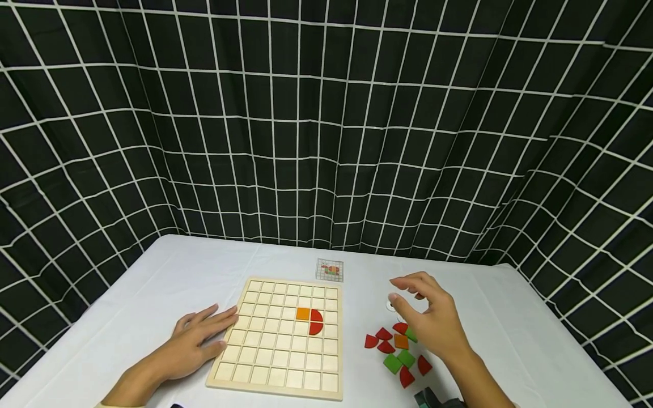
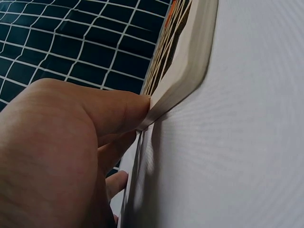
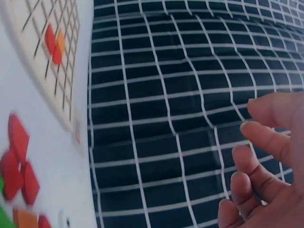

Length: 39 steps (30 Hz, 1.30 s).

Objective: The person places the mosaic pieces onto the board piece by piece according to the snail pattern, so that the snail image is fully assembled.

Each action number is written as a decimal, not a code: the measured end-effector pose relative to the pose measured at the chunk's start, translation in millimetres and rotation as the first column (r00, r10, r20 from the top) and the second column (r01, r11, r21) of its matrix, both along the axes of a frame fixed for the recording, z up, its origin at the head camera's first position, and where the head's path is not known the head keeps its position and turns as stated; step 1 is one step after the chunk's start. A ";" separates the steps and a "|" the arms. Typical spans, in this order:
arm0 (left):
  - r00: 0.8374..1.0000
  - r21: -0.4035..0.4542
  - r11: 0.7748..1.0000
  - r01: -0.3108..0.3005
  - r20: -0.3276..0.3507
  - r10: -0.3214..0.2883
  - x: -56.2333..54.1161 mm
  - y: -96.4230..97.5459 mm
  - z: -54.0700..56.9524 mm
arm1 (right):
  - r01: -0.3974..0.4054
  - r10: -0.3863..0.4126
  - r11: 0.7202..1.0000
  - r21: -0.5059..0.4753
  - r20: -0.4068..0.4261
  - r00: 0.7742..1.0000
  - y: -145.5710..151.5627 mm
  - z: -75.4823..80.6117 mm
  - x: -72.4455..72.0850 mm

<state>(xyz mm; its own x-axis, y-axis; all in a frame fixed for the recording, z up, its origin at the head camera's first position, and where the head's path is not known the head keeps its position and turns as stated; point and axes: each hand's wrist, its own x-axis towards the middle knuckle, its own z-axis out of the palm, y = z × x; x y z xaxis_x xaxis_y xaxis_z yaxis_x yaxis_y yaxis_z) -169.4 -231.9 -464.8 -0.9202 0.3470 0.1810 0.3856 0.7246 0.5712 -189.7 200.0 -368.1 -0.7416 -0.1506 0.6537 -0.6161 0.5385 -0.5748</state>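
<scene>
The person's bare left hand (image 1: 193, 344) lies back upward, fingers extended, thumb spread aside; the bare right hand (image 1: 432, 313) hangs raised, fingers bent, thumb and index fingertips apart.

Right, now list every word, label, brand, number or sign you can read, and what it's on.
No readable text in any view.
Small card beyond the board: a coloured picture on a grid; any lettering is too small to read.
White disc by the right hand: a dark mark, too small to make out.
Board and loose coloured pieces: no lettering visible.
</scene>
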 end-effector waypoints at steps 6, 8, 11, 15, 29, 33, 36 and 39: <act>1.000 -0.011 1.000 -0.003 0.005 0.003 -0.1 -0.1 -0.6 | 0.006 -0.006 1.000 0.002 -0.006 1.000 24.0 -10.0 3.0; 1.000 -0.013 1.000 -0.003 0.001 0.003 -0.2 0.0 -0.6 | 0.017 -0.017 1.000 0.019 0.010 1.000 30.6 -16.2 3.6; 1.000 -0.015 1.000 -0.005 -0.005 0.005 -0.2 -0.2 -0.6 | 0.014 -0.016 0.999 0.042 0.036 0.999 39.5 -27.1 2.9; 1.000 -0.011 1.000 -0.005 -0.008 0.004 -0.1 -0.3 -1.0 | -0.018 0.013 0.998 0.058 0.083 0.997 48.8 -41.6 1.0; 1.000 -0.018 1.000 -0.003 -0.010 0.003 1.8 0.8 1.2 | -0.062 0.034 0.990 0.126 0.214 0.976 65.3 -79.6 -7.9; 1.000 -0.020 1.000 -0.004 -0.018 0.004 2.6 -0.2 1.8 | -0.067 0.020 0.980 0.186 0.245 0.969 66.4 -83.0 -9.1; 1.000 -0.021 1.000 0.001 -0.021 -0.001 1.6 -0.7 1.4 | -0.061 0.000 0.966 0.250 0.237 0.972 67.3 -84.4 -9.1; 1.000 -0.020 1.000 0.008 -0.022 -0.008 0.3 -0.5 0.2 | -0.052 -0.019 0.951 0.304 0.226 0.974 68.5 -85.1 -8.4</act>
<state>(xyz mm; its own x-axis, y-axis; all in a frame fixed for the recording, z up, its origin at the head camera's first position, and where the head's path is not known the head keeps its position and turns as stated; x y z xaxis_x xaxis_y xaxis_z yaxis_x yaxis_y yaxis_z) -169.0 -232.4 -464.6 -0.9133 0.3580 0.1940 0.4036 0.7329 0.5477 -198.1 268.4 -453.3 -0.8585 -0.3307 0.3919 -0.5015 0.7009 -0.5071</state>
